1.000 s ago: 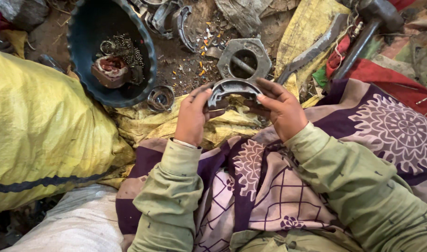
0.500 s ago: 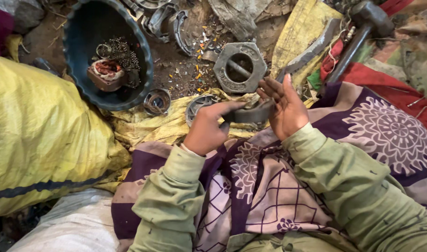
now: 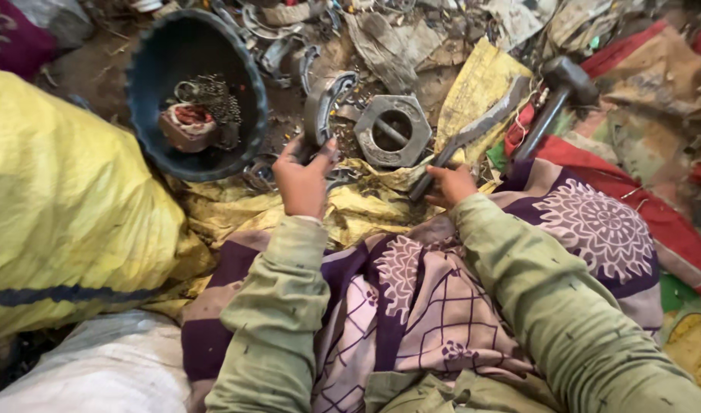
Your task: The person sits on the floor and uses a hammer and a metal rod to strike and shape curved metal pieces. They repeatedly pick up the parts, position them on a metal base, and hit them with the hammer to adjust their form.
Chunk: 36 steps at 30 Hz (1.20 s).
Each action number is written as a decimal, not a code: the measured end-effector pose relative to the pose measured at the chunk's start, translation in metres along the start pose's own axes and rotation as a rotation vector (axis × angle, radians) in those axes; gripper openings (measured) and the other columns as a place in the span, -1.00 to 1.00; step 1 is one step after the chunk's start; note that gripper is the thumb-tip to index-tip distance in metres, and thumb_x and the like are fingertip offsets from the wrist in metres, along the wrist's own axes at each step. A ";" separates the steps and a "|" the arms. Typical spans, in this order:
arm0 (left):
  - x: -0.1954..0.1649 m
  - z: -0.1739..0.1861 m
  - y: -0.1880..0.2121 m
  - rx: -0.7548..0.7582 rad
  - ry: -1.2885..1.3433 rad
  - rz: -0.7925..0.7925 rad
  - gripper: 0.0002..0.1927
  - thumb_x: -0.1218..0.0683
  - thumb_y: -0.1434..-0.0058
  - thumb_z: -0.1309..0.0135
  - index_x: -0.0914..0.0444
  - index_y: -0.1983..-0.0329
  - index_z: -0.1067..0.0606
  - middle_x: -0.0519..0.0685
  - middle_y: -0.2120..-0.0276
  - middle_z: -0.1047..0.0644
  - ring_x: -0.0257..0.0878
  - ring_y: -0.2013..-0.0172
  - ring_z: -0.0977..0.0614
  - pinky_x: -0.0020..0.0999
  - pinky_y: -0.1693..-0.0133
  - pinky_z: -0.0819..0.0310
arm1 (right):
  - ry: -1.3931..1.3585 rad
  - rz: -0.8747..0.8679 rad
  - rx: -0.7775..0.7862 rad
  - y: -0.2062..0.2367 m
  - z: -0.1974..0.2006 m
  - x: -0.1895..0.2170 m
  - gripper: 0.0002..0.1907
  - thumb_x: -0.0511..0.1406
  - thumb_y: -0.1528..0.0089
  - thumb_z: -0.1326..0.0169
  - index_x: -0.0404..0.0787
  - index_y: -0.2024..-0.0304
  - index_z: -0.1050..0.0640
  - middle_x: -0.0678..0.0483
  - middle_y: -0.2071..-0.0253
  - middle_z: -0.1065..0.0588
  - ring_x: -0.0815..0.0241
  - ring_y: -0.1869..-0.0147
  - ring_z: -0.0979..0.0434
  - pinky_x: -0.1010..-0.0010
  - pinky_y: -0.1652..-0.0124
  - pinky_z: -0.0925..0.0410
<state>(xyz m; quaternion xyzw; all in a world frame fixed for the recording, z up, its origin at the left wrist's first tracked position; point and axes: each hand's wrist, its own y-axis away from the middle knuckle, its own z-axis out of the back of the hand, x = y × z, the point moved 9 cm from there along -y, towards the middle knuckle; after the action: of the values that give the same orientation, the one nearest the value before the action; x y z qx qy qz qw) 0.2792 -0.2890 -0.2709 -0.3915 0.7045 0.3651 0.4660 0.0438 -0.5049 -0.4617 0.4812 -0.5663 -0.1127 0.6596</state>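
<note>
My left hand [image 3: 302,177] grips a curved grey metal piece [image 3: 324,103], held upright over the dirt ground beside the bowl. My right hand [image 3: 451,183] is closed on the lower end of a long flat metal bar [image 3: 473,131] that lies slanted across a yellow sack. Between the two hands, a little farther away, a large hexagonal metal nut [image 3: 392,128] lies flat on the ground. A purple and pink patterned cloth [image 3: 412,306] covers my lap, and both arms are in olive green sleeves.
A dark round bowl [image 3: 148,115] at upper left holds a rusty motor part and a chain. A hammer [image 3: 561,88] rests at upper right on red cloth. A big yellow sack [image 3: 60,222] fills the left side. Scrap metal rings lie at the top.
Both hands held the curved piece together a second ago. The right hand let go and took the flat bar; the left hand carried the curved piece up toward the bowl.
</note>
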 end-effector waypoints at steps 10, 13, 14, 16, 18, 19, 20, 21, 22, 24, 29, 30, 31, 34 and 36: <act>-0.037 0.001 0.016 -0.093 -0.509 -0.507 -0.55 0.17 -0.08 -0.37 0.37 -0.05 -0.60 0.09 0.17 -0.69 -0.24 0.21 -0.71 -0.32 0.10 -0.57 | 0.484 0.697 -0.237 0.073 -0.026 0.080 -0.35 -0.12 -0.11 -0.46 -0.29 -0.03 -0.42 -0.15 0.11 -0.55 -0.05 0.14 -0.56 0.15 0.21 -0.46; -0.021 0.017 0.014 -0.155 -0.475 -0.456 -0.61 0.17 -0.10 -0.38 0.36 0.00 -0.62 0.06 0.20 -0.71 -0.26 0.21 -0.70 -0.32 0.10 -0.57 | 0.479 1.199 -0.236 0.142 -0.041 0.113 -0.37 -0.18 -0.12 -0.38 -0.26 -0.14 -0.43 -0.10 0.00 -0.51 0.03 0.05 -0.56 0.20 0.09 -0.46; -0.016 0.027 0.009 -0.200 -0.438 -0.430 -0.59 0.18 -0.06 -0.38 0.37 0.01 -0.62 0.06 0.24 -0.70 -0.25 0.25 -0.69 -0.32 0.13 -0.57 | 0.308 1.067 -0.125 0.141 -0.036 0.112 -0.34 -0.16 -0.09 -0.33 -0.24 -0.16 -0.40 -0.06 -0.03 -0.49 0.13 0.09 -0.60 0.28 0.15 -0.50; -0.014 0.040 0.003 -0.215 -0.354 -0.459 -0.56 0.24 -0.01 -0.35 0.38 -0.01 -0.61 0.04 0.24 -0.70 -0.28 0.26 -0.67 -0.33 0.13 -0.56 | 0.353 1.172 -0.089 0.164 -0.021 0.133 -0.33 -0.16 -0.12 -0.32 -0.24 -0.19 -0.38 -0.04 0.01 -0.52 0.16 0.04 -0.59 0.31 0.08 -0.47; -0.021 0.044 0.000 -0.175 -0.256 -0.488 -0.59 0.28 -0.05 -0.31 0.38 -0.01 -0.61 0.01 0.21 -0.69 -0.33 0.27 -0.65 -0.37 0.15 -0.54 | 0.448 1.186 -0.162 0.182 0.017 0.140 -0.39 -0.15 -0.15 -0.30 -0.24 -0.16 -0.42 -0.03 0.07 -0.56 0.15 0.05 -0.60 0.31 0.07 -0.46; -0.026 0.045 0.001 -0.167 -0.206 -0.460 -0.63 0.27 -0.08 -0.32 0.39 0.02 -0.62 0.00 0.23 -0.69 -0.34 0.29 -0.64 -0.39 0.18 -0.53 | 0.523 1.161 -0.243 0.188 0.044 0.150 -0.45 -0.14 -0.17 -0.28 -0.23 -0.13 -0.47 -0.02 0.11 -0.58 0.13 0.09 -0.62 0.30 0.09 -0.47; -0.030 0.046 0.001 -0.162 -0.159 -0.429 -0.67 0.27 -0.11 -0.33 0.39 0.04 -0.62 0.00 0.24 -0.68 -0.35 0.31 -0.62 -0.40 0.20 -0.52 | 0.599 1.130 -0.319 0.194 0.073 0.156 -0.50 -0.13 -0.19 -0.26 -0.22 -0.10 -0.51 -0.02 0.15 -0.60 0.11 0.13 -0.63 0.29 0.11 -0.47; -0.032 0.046 0.002 -0.131 -0.035 -0.389 -0.67 0.28 -0.11 -0.31 0.40 0.03 -0.61 -0.01 0.26 -0.66 -0.34 0.34 -0.60 -0.40 0.26 -0.49 | 0.626 1.106 -0.457 0.204 0.108 0.161 -0.41 -0.11 -0.13 -0.29 -0.23 -0.13 -0.49 -0.04 0.16 -0.60 0.07 0.14 -0.63 0.25 0.12 -0.46; -0.044 0.041 0.007 -0.099 0.088 -0.356 -0.67 0.30 -0.11 -0.30 0.40 0.02 -0.60 -0.02 0.27 -0.64 -0.33 0.36 -0.58 -0.40 0.32 -0.46 | 0.645 1.085 -0.592 0.215 0.143 0.168 -0.31 -0.09 -0.07 -0.33 -0.24 -0.16 -0.47 -0.06 0.18 -0.61 0.04 0.15 -0.63 0.20 0.12 -0.45; -0.083 0.031 0.026 -0.047 0.169 -0.378 -0.67 0.31 -0.12 -0.27 0.42 0.02 -0.59 -0.03 0.28 -0.63 -0.32 0.37 -0.58 -0.41 0.35 -0.47 | 0.900 1.389 -0.731 0.263 0.190 0.176 -0.44 -0.09 -0.18 -0.25 -0.27 -0.13 -0.53 -0.14 0.03 -0.61 -0.09 -0.01 -0.62 0.14 -0.02 -0.45; -0.185 0.025 0.103 0.107 0.262 -0.450 -0.71 0.32 -0.17 -0.25 0.46 0.04 -0.54 -0.02 0.21 -0.64 -0.27 0.31 -0.66 -0.40 0.23 -0.62 | 0.962 1.030 -0.777 0.251 0.280 0.129 -0.33 0.04 -0.14 -0.24 -0.29 -0.11 -0.55 -0.28 -0.04 -0.56 -0.31 -0.15 -0.55 -0.03 -0.14 -0.38; -0.194 0.033 0.120 0.072 0.269 -0.418 -0.71 0.31 -0.19 -0.23 0.45 0.01 -0.54 0.00 0.19 -0.63 -0.26 0.30 -0.65 -0.40 0.24 -0.60 | 1.034 1.021 -0.702 0.242 0.274 0.110 -0.29 0.09 -0.11 -0.21 -0.26 -0.12 -0.54 -0.26 -0.06 -0.56 -0.30 -0.16 -0.55 -0.04 -0.16 -0.38; -0.200 0.039 0.137 0.045 0.284 -0.397 -0.70 0.30 -0.21 -0.22 0.43 -0.01 -0.53 0.02 0.17 -0.62 -0.25 0.30 -0.65 -0.41 0.25 -0.58 | 1.098 1.022 -0.635 0.234 0.267 0.098 -0.25 0.13 -0.08 -0.19 -0.24 -0.13 -0.53 -0.25 -0.08 -0.56 -0.29 -0.18 -0.55 -0.05 -0.18 -0.38; -0.199 0.050 0.194 0.016 0.409 -0.382 -0.68 0.26 -0.27 -0.17 0.39 -0.08 -0.48 0.03 0.09 -0.57 -0.22 0.19 -0.65 -0.33 0.17 -0.64 | 1.373 1.048 -0.993 0.229 0.242 0.068 -0.14 0.22 -0.24 0.08 -0.11 -0.43 -0.29 -0.31 -0.34 -0.33 -0.48 -0.24 -0.45 -0.22 -0.10 -0.33; -0.183 0.045 0.233 0.100 0.510 -0.349 -0.65 0.26 -0.32 -0.12 0.38 -0.16 -0.43 0.06 0.02 -0.55 -0.15 0.10 -0.63 -0.23 0.09 -0.62 | 1.249 0.929 -0.941 0.220 0.245 0.062 -0.15 0.24 -0.26 0.12 -0.01 -0.47 -0.25 -0.34 -0.39 -0.27 -0.52 -0.22 -0.44 -0.23 -0.15 -0.35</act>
<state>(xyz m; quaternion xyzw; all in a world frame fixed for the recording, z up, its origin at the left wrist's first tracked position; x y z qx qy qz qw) 0.1353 -0.1109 -0.0774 -0.5622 0.7379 0.1344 0.3484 -0.2323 -0.5599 -0.2799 -0.1409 -0.1384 0.2263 0.9538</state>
